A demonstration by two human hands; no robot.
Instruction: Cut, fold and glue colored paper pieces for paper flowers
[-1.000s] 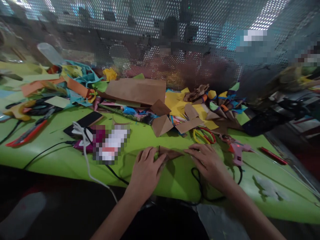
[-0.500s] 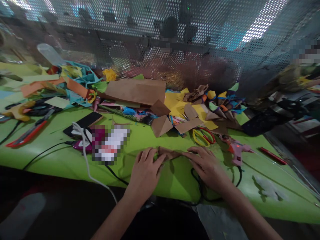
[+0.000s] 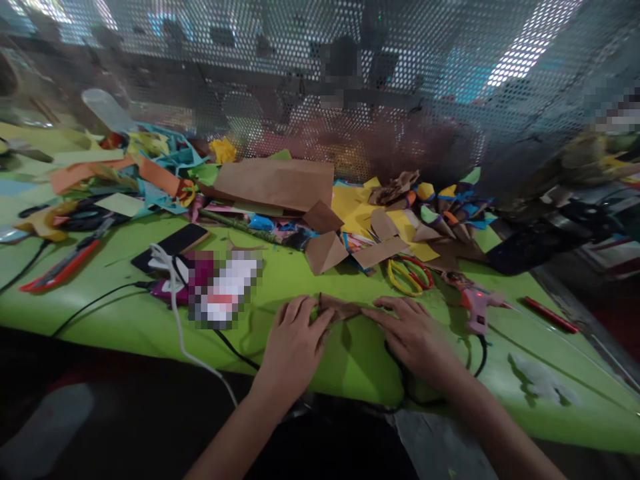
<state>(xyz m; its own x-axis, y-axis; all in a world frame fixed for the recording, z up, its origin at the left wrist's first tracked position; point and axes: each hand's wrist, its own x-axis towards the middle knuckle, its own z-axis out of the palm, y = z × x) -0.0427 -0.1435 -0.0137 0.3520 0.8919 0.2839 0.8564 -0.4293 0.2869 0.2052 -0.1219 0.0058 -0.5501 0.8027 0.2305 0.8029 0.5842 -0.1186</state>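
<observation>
Leftmost on the green tabletop (image 3: 285, 273), a yellow tool (image 3: 46, 225) with a black cord lies in front of heaped coloured paper strips (image 3: 160, 175), and a red-handled tool (image 3: 67, 268) sits just beside it. Next come a dark slab (image 3: 173, 245), a purple device (image 3: 184, 287) with a white cable (image 3: 176, 320) looped over it, and a pale rectangular object (image 3: 231, 287) with a reddish band; pixelation covers its face, so any lettering on it cannot be read. Near the middle, the person's left hand (image 3: 296, 333) is closed on the left end of a small piece of brown paper (image 3: 344, 308), the thumb lying over the near side. This piece is held between the two hands, near the front edge, with larger brown sheets (image 3: 280, 185) behind. The right hand (image 3: 413, 330) has its fingertips at the paper's right tip; whether they pinch it or only touch it cannot be told. Beyond that hand lie scissors (image 3: 389, 270) with yellow and red handles, then a pink glue gun (image 3: 477, 312) showing a red light, and finally a slim red object (image 3: 550, 314), its markings too small to make out.
</observation>
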